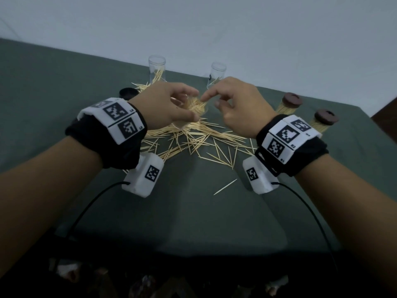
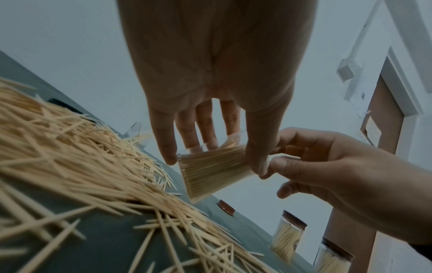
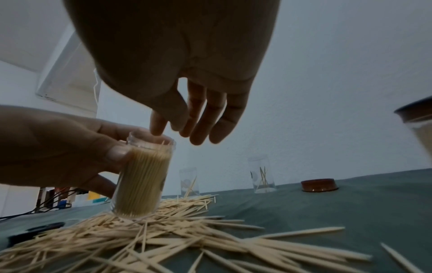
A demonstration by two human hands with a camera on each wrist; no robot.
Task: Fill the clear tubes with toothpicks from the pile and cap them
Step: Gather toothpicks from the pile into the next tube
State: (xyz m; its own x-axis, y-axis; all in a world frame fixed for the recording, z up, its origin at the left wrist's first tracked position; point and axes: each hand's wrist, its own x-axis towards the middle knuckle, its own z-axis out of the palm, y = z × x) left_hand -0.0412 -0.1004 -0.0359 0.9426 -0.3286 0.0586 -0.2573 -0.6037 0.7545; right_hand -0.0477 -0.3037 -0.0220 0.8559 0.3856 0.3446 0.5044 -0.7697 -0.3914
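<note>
Toothpicks pack the clear tube that my left hand holds over the pile on the green table; from the head view I look nearly straight down its open mouth, so its length is foreshortened and it leans a little. My right hand hangs at the mouth, fingers loosely curled and holding nothing that I can see, the forefinger reaching to the rim. Two nearly empty tubes stand upright behind, two capped full ones to my right, and a dark cap lies to my left.

Left wrist view: my left hand grips the tube between thumb and fingers, wrapped round its upper part. Here the tube's side shows, its long axis tilted, the base low toward the table and the mouth hidden behind my thumb. The sticks inside lie parallel along its length. My right hand sits just beside it, fingers bent. A brown cap lies beyond, which the head view hides.

Right wrist view: the tube stands close to upright, leaning slightly, its base on the pile, filled almost to the rim. My right hand is relaxed and open above, forefinger tip at the mouth; my left hand clasps the side, thumb pressed on the wall.
</note>
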